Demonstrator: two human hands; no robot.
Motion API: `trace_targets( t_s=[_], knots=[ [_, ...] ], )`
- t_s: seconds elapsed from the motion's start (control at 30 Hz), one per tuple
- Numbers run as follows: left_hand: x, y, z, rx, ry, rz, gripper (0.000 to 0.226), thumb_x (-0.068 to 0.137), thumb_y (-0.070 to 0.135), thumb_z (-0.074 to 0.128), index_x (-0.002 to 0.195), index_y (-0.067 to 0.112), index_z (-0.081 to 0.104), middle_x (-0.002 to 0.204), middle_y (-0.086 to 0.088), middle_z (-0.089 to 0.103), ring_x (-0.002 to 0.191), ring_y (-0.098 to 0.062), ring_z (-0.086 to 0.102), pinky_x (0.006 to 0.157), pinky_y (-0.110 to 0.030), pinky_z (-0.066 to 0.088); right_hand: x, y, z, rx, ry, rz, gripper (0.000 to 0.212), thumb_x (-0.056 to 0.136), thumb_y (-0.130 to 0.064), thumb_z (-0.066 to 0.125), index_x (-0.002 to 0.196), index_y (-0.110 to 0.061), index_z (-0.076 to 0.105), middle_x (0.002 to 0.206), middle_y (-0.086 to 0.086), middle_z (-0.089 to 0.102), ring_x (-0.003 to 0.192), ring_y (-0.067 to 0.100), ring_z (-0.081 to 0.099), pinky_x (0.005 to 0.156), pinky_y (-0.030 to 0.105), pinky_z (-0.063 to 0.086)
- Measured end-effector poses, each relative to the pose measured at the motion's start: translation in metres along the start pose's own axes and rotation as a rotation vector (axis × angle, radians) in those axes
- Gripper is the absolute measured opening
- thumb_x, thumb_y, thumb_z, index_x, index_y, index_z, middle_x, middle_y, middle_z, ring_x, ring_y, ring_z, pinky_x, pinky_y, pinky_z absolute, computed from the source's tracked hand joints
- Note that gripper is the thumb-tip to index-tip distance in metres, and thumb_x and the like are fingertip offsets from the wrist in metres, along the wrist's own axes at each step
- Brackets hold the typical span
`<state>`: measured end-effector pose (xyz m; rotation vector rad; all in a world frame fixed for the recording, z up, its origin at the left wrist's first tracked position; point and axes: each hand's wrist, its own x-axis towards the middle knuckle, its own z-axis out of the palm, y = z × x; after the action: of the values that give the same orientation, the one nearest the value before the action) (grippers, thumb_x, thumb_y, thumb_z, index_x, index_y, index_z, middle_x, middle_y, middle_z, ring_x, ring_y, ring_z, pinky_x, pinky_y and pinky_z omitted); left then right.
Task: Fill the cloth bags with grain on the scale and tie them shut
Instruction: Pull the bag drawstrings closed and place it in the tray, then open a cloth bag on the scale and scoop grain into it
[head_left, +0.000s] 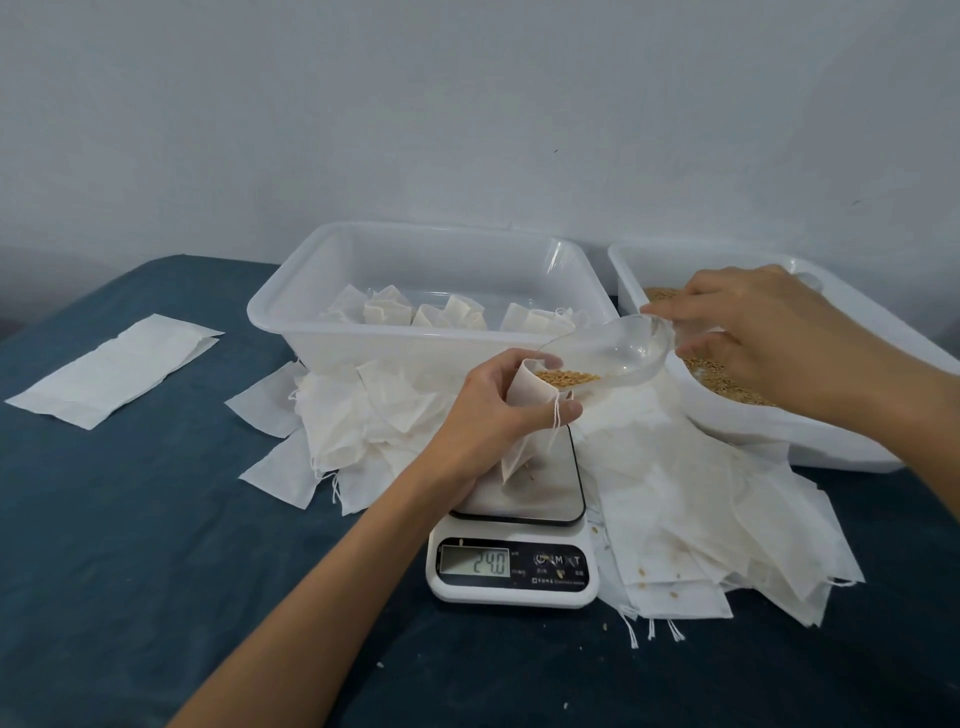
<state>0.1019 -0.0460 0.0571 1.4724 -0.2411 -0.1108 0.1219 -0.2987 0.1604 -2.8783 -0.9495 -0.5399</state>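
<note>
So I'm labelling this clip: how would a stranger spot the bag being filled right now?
Find the scale at the table's centre. Above its platform the left hand holds one bag upright. Unlike the flat bags around, its mouth is open under a clear scoop.

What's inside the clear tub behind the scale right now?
The clear tub holds several filled cloth bags along its near side. The frosted front wall hides their lower halves, so whether more lie beneath cannot be seen.

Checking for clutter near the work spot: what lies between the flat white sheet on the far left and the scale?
In the head view, loose empty cloth bags lie piled on the blue cloth between the sheet and the scale.
</note>
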Motion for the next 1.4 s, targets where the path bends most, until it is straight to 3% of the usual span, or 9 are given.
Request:
trace_targets(
  t_s=[0.37,0.47,0.6,0.77,0.87,0.93,1.1,1.2,1.4],
  knots=[
    [-0.001,0.0,0.0,-0.002,0.004,-0.011,0.035,0.087,0.01,0.082,0.119,0.01,0.068,0.11,-0.017,0.076,0.091,-0.02,0.069,0.07,-0.028,0.057,-0.015,0.019,0.025,0.404,-0.052,0.313,0.027,0.092,-0.008,0.07,0.112,-0.026,0.068,0.11,-0.02,0.066,0.104,-0.011,0.059,0.083,0.014,0.045],
    [0.0,-0.003,0.0,0.059,0.014,0.006,0.014,0.097,0.015,0.072,0.109,0.011,0.074,0.113,-0.011,0.077,0.097,-0.023,0.071,0.068,-0.021,0.053,-0.023,0.045,0.034,0.378,0.047,0.498,0.026,0.089,-0.012,0.075,0.112,-0.021,0.067,0.106,-0.013,0.069,0.102,0.003,0.063,0.088,0.028,0.046],
    [0.001,-0.007,0.001,0.098,0.032,0.051,0.024,0.109,0.023,0.054,0.109,0.011,0.075,0.103,-0.001,0.081,0.104,-0.019,0.073,0.071,-0.017,0.053,-0.038,0.091,0.051,0.105,-0.029,0.816,0.027,0.09,-0.014,0.074,0.114,-0.007,0.065,0.107,0.009,0.069,0.099,0.029,0.063,0.088,0.041,0.05],
    [0.007,-0.004,-0.002,0.039,0.059,0.096,0.023,0.108,0.019,0.054,0.111,0.01,0.076,0.106,-0.007,0.08,0.107,-0.022,0.074,0.091,-0.031,0.056,-0.036,0.112,0.062,-0.016,-0.29,0.903,0.015,0.09,-0.015,0.07,0.098,-0.003,0.075,0.098,0.016,0.071,0.081,0.025,0.063,0.071,0.036,0.051],
    [0.019,0.007,-0.011,0.007,0.079,0.126,0.024,0.106,0.022,0.056,0.106,0.017,0.08,0.11,-0.009,0.079,0.103,-0.022,0.074,0.081,-0.037,0.055,-0.025,0.105,0.062,-0.091,-0.365,0.872,0.007,0.088,-0.016,0.069,0.092,-0.01,0.072,0.093,0.009,0.07,0.084,0.023,0.065,0.078,0.037,0.055],
    [0.034,0.019,-0.02,0.02,0.086,0.152,0.024,0.104,0.026,0.058,0.106,0.022,0.081,0.113,-0.008,0.079,0.108,-0.022,0.072,0.082,-0.04,0.051,-0.019,0.094,0.061,-0.125,-0.263,0.853,0.009,0.089,-0.014,0.068,0.097,-0.01,0.071,0.095,0.008,0.069,0.086,0.024,0.066,0.08,0.04,0.058],
    [0.097,0.052,-0.041,0.012,0.136,0.152,0.021,0.105,0.018,0.058,0.107,0.014,0.079,0.108,-0.004,0.077,0.101,-0.017,0.07,0.08,-0.033,0.053,0.006,0.0,0.055,0.255,0.49,0.478,0.009,0.097,-0.02,0.062,0.102,-0.02,0.07,0.09,-0.006,0.069,0.08,0.013,0.063,0.073,0.033,0.052],
    [0.14,0.056,-0.049,0.219,0.216,0.127,0.018,0.105,0.014,0.06,0.105,0.006,0.076,0.099,-0.007,0.07,0.082,-0.021,0.061,0.062,-0.03,0.046,0.012,-0.056,0.067,0.614,0.483,0.35,0.01,0.098,-0.024,0.061,0.094,-0.029,0.068,0.071,-0.017,0.065,0.068,0.004,0.064,0.061,0.018,0.048],
    [0.195,0.045,-0.057,0.903,0.285,-0.004,0.039,0.097,0.01,0.069,0.062,0.011,0.051,0.066,-0.009,0.041,0.069,-0.023,0.041,0.066,-0.035,0.042,0.005,-0.056,0.095,0.863,0.478,0.388,0.015,0.098,-0.019,0.062,0.095,-0.031,0.07,0.069,-0.012,0.068,0.059,0.007,0.062,0.055,0.012,0.041]
  ],
)
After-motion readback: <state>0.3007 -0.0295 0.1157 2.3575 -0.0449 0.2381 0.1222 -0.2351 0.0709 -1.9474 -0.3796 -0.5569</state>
